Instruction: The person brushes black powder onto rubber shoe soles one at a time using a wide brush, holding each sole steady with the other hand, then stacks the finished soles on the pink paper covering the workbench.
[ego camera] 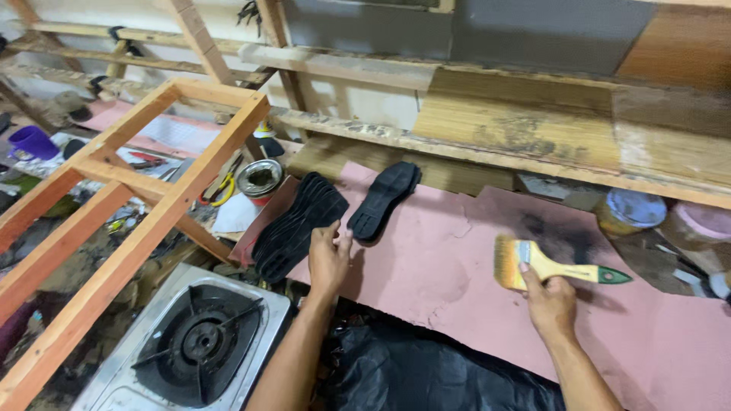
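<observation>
- Stack of black shoe soles [298,225]: fanned flat pieces lying at the left edge of the pink work surface [457,266], directly under the fingertips of the left hand [329,259].
- Left hand: forearm reaching up from the lower frame edge, wrist straight, fingers half spread and curled onto the near edge of the stack; touching it, with no closed grasp visible.
- Single black sole [384,199]: tread side up, just beyond the left hand and to its right, apart from the stack.
- Paintbrush [556,265]: pale bristles towards the left hand, wooden handle with a green tip pointing away to the right; held low over the pink surface.
- Right hand [550,303]: fingers closed around the brush near the ferrule, thumb on top, forearm angled in from the lower right.
- Round metal tin [260,180]: open, dark inside, red band on its side; beyond the left hand, to its left.
- Jar with a pale blue lid [630,213]: yellowish wall, beyond the right hand, to its right.
- Pink-lidded container [704,228]: just right of the jar.
- Gas stove [194,342]: steel top, black burner, left of the left forearm.
- Wooden frame [145,213]: light beams, further left.
- Black plastic sheet [426,373]: between the forearms, below the surface edge.
</observation>
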Tool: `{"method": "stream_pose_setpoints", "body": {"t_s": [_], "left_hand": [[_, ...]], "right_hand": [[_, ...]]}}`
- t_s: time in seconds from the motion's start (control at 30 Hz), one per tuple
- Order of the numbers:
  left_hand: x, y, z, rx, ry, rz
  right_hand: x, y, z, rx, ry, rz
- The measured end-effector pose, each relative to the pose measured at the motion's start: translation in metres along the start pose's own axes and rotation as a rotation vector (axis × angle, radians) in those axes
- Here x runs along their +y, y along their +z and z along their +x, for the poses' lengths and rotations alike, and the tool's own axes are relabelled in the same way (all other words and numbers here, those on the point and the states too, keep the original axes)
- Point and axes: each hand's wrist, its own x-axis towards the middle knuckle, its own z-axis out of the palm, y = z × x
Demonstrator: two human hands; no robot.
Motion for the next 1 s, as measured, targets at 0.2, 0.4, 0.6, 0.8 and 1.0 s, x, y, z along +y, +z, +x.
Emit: {"method": "stream_pose_setpoints", "body": {"t_s": [0.2,0.4,0.6,0.8,1.0], "left_hand": [[-0.016,-0.048,-0.014,0.181,0.258,0.61],[-0.047,-0.087,-0.023,0.103,0.098,0.893],[-0.062,-0.115,-0.05,0.005,0.14,0.467],[-0.018,-0.147,-0.112,0.022,-0.204,-0.25],[0.029,-0.125,-0.136,0.004,-0.209,-0.567]], "right_hand": [[0.0,0.006,0.0,0.002,-0.055,0.106],[0.006,0.004,-0.002,0.002,-0.065,0.073],[0.006,0.0,-0.008,0.051,-0.13,0.037],[-0.04,0.008,-0.052,-0.286,0.057,-0.248],[-0.069,0.0,-0.138,-0.414,-1.241,-0.134]]}}
